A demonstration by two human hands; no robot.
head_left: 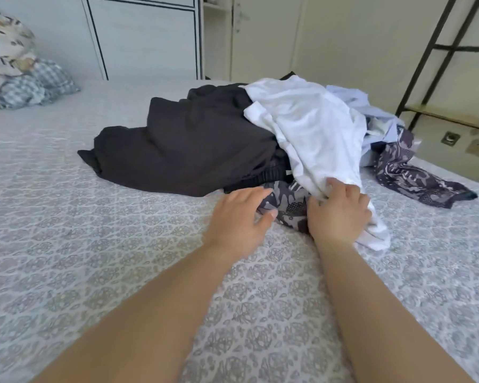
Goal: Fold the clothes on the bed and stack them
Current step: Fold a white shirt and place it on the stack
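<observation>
Fingers [333, 189] of the right hand [339, 214] curl into the soft white shirt [310, 128], gripping its lower edge. The left hand [239, 217], fingers loosely spread, touches the dark patterned garment [286, 205] just left of the shirt. A matte black garment [183, 150] lies crumpled left of the shirt, pale blue cloth [351, 99] behind it, all on the lace-patterned grey bed [94, 258]. No writing is readable.

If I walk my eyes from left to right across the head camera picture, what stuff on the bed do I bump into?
Bundled checked bedding → black garment → left hand → right hand, gripping the white shirt → dark patterned garment, with the black metal shelf frame behind the bed.
</observation>
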